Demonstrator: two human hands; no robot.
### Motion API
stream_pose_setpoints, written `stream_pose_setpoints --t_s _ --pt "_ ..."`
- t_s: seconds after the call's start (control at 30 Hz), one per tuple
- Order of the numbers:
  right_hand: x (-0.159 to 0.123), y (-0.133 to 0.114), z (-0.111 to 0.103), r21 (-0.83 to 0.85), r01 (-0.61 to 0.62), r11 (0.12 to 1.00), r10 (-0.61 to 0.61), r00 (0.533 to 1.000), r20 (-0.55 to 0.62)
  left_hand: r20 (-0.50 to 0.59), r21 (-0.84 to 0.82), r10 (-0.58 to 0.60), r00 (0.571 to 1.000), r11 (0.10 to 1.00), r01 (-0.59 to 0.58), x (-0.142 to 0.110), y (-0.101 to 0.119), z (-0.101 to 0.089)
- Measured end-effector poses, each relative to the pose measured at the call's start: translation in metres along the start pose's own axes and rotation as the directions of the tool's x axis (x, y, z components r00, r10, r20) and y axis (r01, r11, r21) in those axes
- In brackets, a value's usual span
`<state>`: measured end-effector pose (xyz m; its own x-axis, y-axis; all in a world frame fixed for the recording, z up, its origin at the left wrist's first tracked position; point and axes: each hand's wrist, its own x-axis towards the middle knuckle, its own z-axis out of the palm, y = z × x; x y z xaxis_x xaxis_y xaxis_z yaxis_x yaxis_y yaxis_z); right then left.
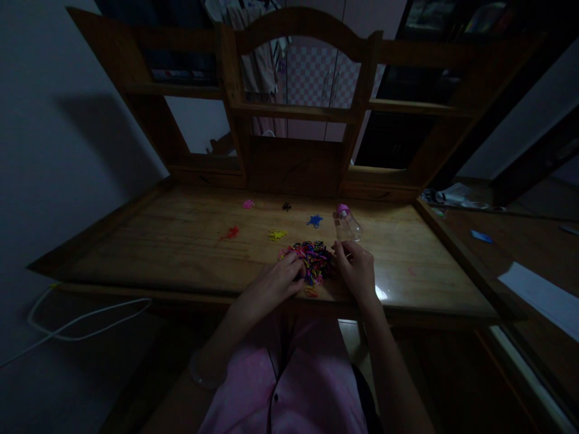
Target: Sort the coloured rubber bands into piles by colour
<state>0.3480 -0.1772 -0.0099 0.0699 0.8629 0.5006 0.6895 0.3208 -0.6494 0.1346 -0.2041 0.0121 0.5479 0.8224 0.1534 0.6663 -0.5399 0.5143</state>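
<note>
A mixed pile of small coloured rubber bands lies near the table's front edge, between my two hands. My left hand touches the pile's left side, its fingers curled in. At the pile's right edge is my right hand, thumb and forefinger bent close together; whatever either hand pinches is too small to make out. Separate little heaps lie beyond: red bands, yellow bands, blue bands, pink bands and black bands. A few orange bands sit just in front of the pile.
A clear bottle with a pink cap lies tilted behind my right hand. The wooden table has a shelf frame along its back. To the right, a lower surface holds white paper and a blue card. A white cable hangs at left.
</note>
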Motion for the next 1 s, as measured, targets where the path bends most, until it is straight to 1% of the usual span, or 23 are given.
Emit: stream_pose_setpoints --t_s 0.13,0.23,0.4,0.5,0.7,1.0 --pt "0.0 0.001 0.0 -0.016 0.003 1.0 -0.003 1.0 0.001 -0.028 0.052 -0.001 1.0 0.999 0.002 0.002 -0.001 0.004" --pt "-0.001 0.002 0.001 -0.016 -0.001 1.0 0.002 1.0 0.003 -0.051 0.056 -0.003 0.999 0.998 0.006 0.003 -0.003 0.005" --pt "0.0 0.002 0.001 -0.01 0.002 1.0 -0.001 1.0 0.003 -0.109 -0.039 0.038 0.993 0.998 -0.042 0.005 -0.011 0.005" --pt "0.0 0.001 0.001 -0.008 0.012 1.0 -0.012 1.0 0.0 -0.117 -0.107 0.06 0.991 0.992 -0.073 0.005 -0.016 0.003" --pt "0.0 0.001 0.001 -0.009 0.01 1.0 -0.01 1.0 -0.005 -0.133 -0.199 0.048 0.99 0.977 -0.074 0.004 -0.022 0.001" --pt "0.0 0.002 0.001 -0.013 0.01 1.0 -0.01 1.0 -0.006 -0.204 -0.192 0.034 0.978 0.979 -0.074 0.005 -0.026 0.003"
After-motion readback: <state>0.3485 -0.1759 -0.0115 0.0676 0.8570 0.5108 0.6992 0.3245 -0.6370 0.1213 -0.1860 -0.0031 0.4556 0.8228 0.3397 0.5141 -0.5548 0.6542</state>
